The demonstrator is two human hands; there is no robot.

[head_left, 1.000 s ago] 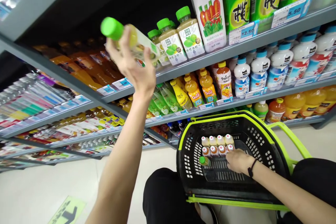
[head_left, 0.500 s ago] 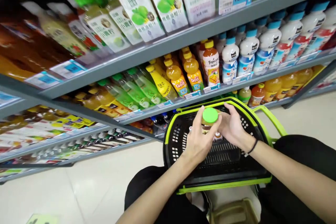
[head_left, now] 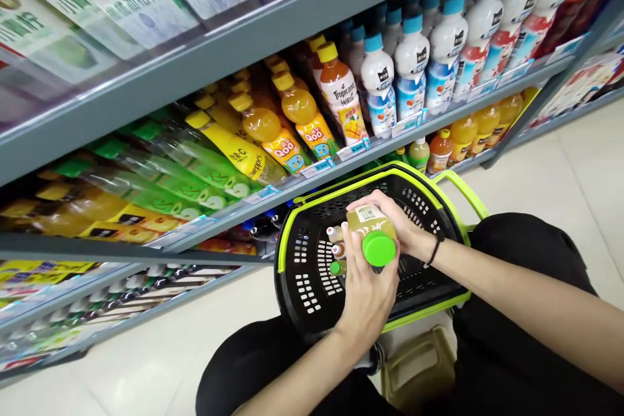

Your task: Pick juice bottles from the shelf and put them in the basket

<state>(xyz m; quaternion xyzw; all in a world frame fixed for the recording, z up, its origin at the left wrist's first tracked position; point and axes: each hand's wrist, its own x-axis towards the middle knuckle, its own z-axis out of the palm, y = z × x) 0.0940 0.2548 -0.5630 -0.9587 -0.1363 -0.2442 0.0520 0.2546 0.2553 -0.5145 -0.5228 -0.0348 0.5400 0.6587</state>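
A juice bottle (head_left: 366,221) with a green cap and pale yellow-green contents is tilted over the shopping basket, its cap pointing toward me. My left hand (head_left: 369,289) is closed round its neck end, just below the cap. Along its far right side my right hand (head_left: 397,218) grips the body, with some fingers hidden behind the bottle. Beneath them, the black basket (head_left: 307,289) with lime-green trim holds several small bottles (head_left: 337,251), with white and green caps showing, left of the held one.
Shelves of drinks run across the front; a grey shelf edge (head_left: 234,45) passes above the basket. White blue-capped bottles (head_left: 412,58) stand at the right, yellow-capped orange drinks (head_left: 302,114) mid-shelf. The basket's handle (head_left: 463,192) juts right, beside my knee. A brownish stool (head_left: 419,370) is below.
The bottle has tipped over so its labelled body shows, with its cap lower and toward me. The view has moved closer to the shelves, and the small bottles in the basket show more clearly.
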